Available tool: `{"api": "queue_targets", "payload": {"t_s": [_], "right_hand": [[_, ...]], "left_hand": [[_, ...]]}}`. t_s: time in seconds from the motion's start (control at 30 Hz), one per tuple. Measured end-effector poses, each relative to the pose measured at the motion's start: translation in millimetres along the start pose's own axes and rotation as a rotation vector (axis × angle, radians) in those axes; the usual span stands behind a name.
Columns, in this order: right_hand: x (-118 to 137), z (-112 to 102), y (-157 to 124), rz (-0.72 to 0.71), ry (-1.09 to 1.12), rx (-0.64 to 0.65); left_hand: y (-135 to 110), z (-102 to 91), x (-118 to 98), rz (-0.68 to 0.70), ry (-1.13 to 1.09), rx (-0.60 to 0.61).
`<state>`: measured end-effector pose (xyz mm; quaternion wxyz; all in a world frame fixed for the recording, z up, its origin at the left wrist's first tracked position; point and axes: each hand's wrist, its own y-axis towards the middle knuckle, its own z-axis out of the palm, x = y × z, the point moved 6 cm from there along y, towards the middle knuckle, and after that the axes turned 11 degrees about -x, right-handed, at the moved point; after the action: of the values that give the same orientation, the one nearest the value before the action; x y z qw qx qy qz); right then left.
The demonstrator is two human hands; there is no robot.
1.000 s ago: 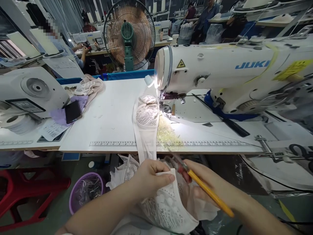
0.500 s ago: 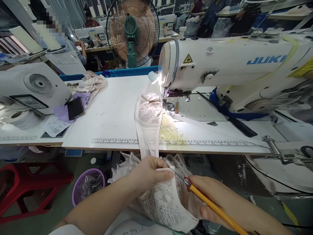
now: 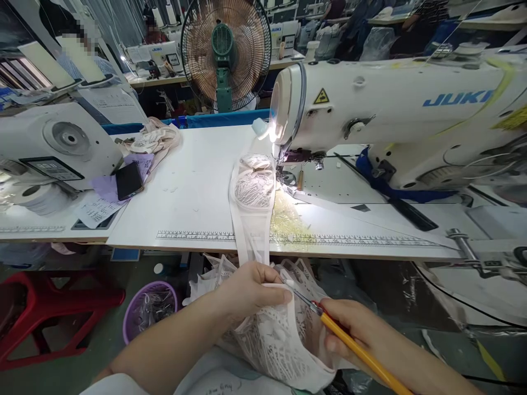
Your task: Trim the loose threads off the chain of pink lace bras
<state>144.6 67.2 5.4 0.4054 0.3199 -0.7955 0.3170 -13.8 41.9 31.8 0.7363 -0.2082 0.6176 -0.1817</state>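
Note:
My left hand (image 3: pixel 257 293) pinches the edge of a white lace bra (image 3: pixel 280 345), thumb on top, just in front of the table edge. My right hand (image 3: pixel 349 332) is closed around a long yellow-handled tool (image 3: pixel 358 351) with a slim metal end; something red shows by the index finger. The metal tip reaches the bra edge beside my left thumb. Its exact kind is hard to make out. A sheer band with a lace cup (image 3: pixel 254 189) lies on the table by the needle area and runs down to my left hand.
A white sewing machine (image 3: pixel 370 99) stands on the table at right, pale yellow scraps (image 3: pixel 288 219) near its needle. At left are another machine (image 3: pixel 61 142), a phone (image 3: pixel 128 180) and papers. Below sit a purple bin (image 3: pixel 128 318) and a red stool (image 3: pixel 82 296). A fan (image 3: pixel 224 49) stands behind.
My right hand has shifted slightly left and its grip has turned, showing more red by the fingers. The left hand keeps its hold; the view has moved a little.

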Motion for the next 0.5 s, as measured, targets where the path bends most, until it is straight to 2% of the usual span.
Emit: {"api": "queue_targets", "payload": {"t_s": [0.1, 0.3, 0.4, 0.5], "right_hand": [[0, 6, 2, 0.004, 0.029, 0.000], [-2, 10, 8, -0.045, 0.030, -0.099], [-2, 3, 7, -0.069, -0.010, -0.175], [4, -9, -2, -0.112, 0.014, -0.297]], "left_hand": [[0, -0.8, 2, -0.004, 0.001, -0.007], [0, -4.2, 4, 0.022, 0.021, -0.038], [-3, -5.4, 3, 0.049, 0.052, -0.034], [-5, -8.0, -2, 0.132, 0.083, -0.057]]}}
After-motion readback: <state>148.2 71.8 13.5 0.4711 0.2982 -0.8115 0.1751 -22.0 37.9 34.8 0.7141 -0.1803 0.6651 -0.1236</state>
